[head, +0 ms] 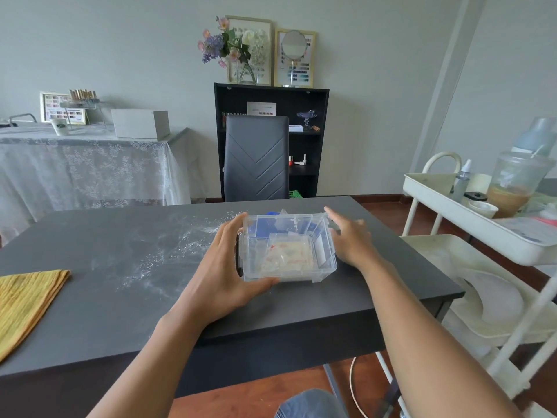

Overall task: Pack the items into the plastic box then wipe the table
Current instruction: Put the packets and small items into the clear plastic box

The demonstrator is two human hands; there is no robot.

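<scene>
The plastic box (pixel 289 247) sits on the dark table (pixel 376 285) just right of the frame's centre, and it lies squarely between the two hands. Its long axis runs roughly left to right across the picture, slightly skewed, so each short end faces a palm. The left hand (pixel 224 268) wraps the box's left end: fingers spread along the far and side wall, thumb curled under the near lower corner, touching the plastic. The right hand (pixel 349 241) lies flat against the right end with fingers extended toward the far corner; it touches or nearly touches the wall, and I cannot tell how firmly it presses. So the grip is a two-handed clasp, both hands open and spread, closing on the box from its ends rather than pinching it.

Inside the clear walls show a pale sachet and some blue and white items, so the packing looks done or nearly so. No loose items show on the table around the box.

What is left, by my judgement, is the wiping. White powder (pixel 168 251) is scattered across the table left of the box, from centre toward the upper middle. The folded yellow cloth (pixel 27 300) lies at the left edge of the frame, well apart from both hands and beyond the powder. The left hand is the nearer one to it.
</scene>
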